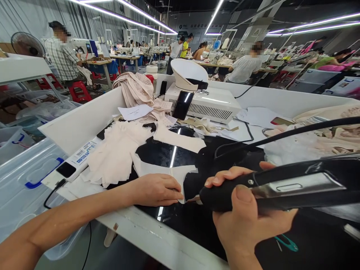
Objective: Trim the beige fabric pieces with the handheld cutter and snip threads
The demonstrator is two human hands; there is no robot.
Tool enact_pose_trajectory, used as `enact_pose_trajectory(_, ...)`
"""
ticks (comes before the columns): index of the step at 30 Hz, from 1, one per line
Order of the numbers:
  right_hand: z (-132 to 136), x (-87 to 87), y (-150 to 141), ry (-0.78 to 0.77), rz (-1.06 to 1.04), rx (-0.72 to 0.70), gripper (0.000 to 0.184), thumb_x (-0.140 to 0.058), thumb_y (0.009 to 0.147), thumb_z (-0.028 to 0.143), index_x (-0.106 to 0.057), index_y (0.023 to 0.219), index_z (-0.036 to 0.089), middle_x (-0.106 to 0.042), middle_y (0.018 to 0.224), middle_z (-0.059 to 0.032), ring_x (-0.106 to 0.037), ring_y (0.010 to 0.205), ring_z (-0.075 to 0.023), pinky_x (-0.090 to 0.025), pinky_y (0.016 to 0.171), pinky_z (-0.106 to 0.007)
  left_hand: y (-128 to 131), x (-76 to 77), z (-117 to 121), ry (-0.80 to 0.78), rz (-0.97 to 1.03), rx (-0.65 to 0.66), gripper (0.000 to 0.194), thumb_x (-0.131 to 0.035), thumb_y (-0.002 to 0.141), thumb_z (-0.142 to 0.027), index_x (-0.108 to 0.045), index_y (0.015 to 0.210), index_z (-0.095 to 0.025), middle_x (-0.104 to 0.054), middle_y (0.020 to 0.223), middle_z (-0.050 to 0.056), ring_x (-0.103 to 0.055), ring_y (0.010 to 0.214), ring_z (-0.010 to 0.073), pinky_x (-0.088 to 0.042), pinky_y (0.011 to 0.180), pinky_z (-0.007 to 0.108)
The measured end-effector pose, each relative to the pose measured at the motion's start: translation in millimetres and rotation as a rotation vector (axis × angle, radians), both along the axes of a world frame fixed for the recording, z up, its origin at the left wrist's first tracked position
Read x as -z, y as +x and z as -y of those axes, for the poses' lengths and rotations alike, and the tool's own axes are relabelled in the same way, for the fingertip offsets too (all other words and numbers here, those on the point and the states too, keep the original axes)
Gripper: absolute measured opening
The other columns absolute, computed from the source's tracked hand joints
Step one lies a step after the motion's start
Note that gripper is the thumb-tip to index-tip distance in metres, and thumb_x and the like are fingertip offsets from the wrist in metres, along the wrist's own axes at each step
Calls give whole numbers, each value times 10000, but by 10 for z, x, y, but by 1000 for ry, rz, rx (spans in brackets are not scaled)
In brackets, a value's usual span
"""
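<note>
My right hand (244, 217) is wrapped around a thick black hand-held tool (295, 187) with a silvery metal strip along its side. A narrow copper-coloured tip (195, 199) sticks out of the tool's left end, at the corner of a pale fabric piece (180, 173); whether it touches is unclear. My left hand (159, 189) has its fingers together, pinching or pressing that same corner against the glossy black work surface (157, 152). Just beyond lies a curved beige fabric piece (180, 139). Left of it is a fanned pile of pale fabric pieces (115, 153).
A phone (182, 105) leans against a white vented box (208, 105) at the back. A black cable (281, 133) arcs over the right side. Teal snips (288, 243) lie at lower right. White panels (84, 112) edge the table. People sit at sewing machines beyond.
</note>
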State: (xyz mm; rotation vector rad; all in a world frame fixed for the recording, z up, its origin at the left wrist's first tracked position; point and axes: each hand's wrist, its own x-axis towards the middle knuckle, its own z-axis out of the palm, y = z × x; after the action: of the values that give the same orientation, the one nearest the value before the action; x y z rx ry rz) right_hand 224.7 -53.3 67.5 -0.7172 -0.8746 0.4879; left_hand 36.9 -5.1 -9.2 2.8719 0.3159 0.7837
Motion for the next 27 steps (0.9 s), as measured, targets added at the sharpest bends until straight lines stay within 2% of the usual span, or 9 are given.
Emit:
enact_pose_trajectory(14,27,74,-44,-27,33,5,531,-964,756,367,-643,1172,283,-701,754,76,-656,514,-183,-569,439,-327,-1,19,-7,-11,13,6,312,-506,1196,-251,-797,1224,-141,-809,1204,100,-763,1126,212,-599,1076,295)
enact_pose_trajectory(27,20,82,-27,-7,62,19,525,-967,778,357,-642,1179,263,-696,749,70,-654,518,-177,-578,450,-326,4,0,-2,48,46,-9,271,-531,1173,-210,-788,1179,-124,-797,1138,104,-759,1071,218,-613,1035,305)
